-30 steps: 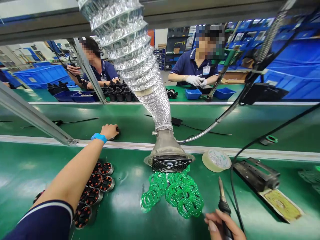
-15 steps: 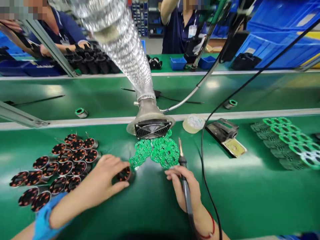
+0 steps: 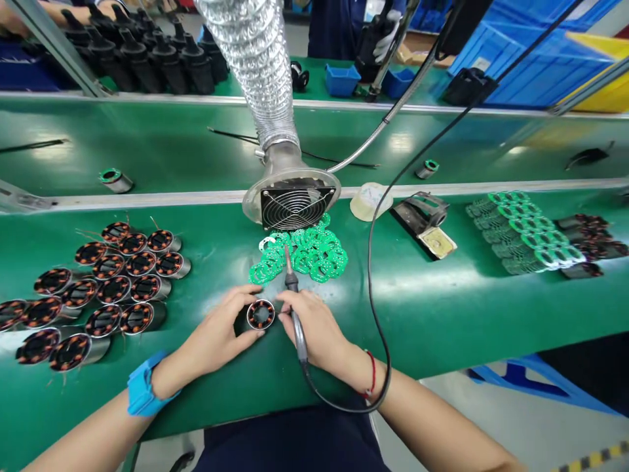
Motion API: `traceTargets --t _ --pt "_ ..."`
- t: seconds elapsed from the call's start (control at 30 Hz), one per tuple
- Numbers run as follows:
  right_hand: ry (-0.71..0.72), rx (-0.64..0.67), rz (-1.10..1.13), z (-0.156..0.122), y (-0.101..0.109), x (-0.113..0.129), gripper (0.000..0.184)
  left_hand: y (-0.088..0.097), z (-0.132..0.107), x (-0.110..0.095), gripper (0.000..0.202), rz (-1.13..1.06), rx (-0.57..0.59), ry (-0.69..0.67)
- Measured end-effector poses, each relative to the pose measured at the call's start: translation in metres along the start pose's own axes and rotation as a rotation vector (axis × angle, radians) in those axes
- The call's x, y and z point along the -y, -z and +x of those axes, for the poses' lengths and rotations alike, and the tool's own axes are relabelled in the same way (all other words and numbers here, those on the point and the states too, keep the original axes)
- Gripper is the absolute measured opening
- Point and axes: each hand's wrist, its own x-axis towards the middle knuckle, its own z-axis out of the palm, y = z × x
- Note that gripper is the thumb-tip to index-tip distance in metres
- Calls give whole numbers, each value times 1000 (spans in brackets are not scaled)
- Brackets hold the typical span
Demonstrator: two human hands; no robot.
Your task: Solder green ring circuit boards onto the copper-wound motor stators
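My left hand [image 3: 221, 333] curls around a motor stator [image 3: 261, 315], a short metal cylinder with copper windings standing on the green bench, thumb and fingers at its sides. Close by on the right, my right hand [image 3: 318, 328] grips a soldering iron [image 3: 297, 326] like a pen, its tip pointing up and away from me. Beyond both hands lies a loose pile of green ring-shaped circuit boards [image 3: 322, 252]. Several more stators [image 3: 140, 262] stand grouped on the left. A blue band is on my left wrist, a red cord on my right.
A fume extractor fan [image 3: 297, 204] on a silver duct [image 3: 268, 72] hangs over the board pile. The iron's black cable [image 3: 371, 275] loops on the right. Farther right are an iron stand [image 3: 422, 219], stacked ring boards [image 3: 528, 229] and more stators [image 3: 592, 239]. Co-workers stand across the bench.
My right hand has brought the soldering iron leftward, close to the stator. The stator's winding end now faces up in my left hand. The camera view has tilted downward.
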Motion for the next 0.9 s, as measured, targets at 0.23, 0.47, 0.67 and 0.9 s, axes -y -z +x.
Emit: traceTargets --t 0.23,0.47,0.67,0.9 --pt "-40 -293 -25 0 31 -19 33 1 18 -26 21 177 109 73" --pt "-149 -58 -215 3 33 -56 41 6 24 -11 31 413 113 -61" --pt "-46 80 -153 1 17 -35 38 -1 19 0 37 233 38 -99" --pt "-59 -154 133 -20 40 -24 37 -18 24 -10 28 183 -77 -164"
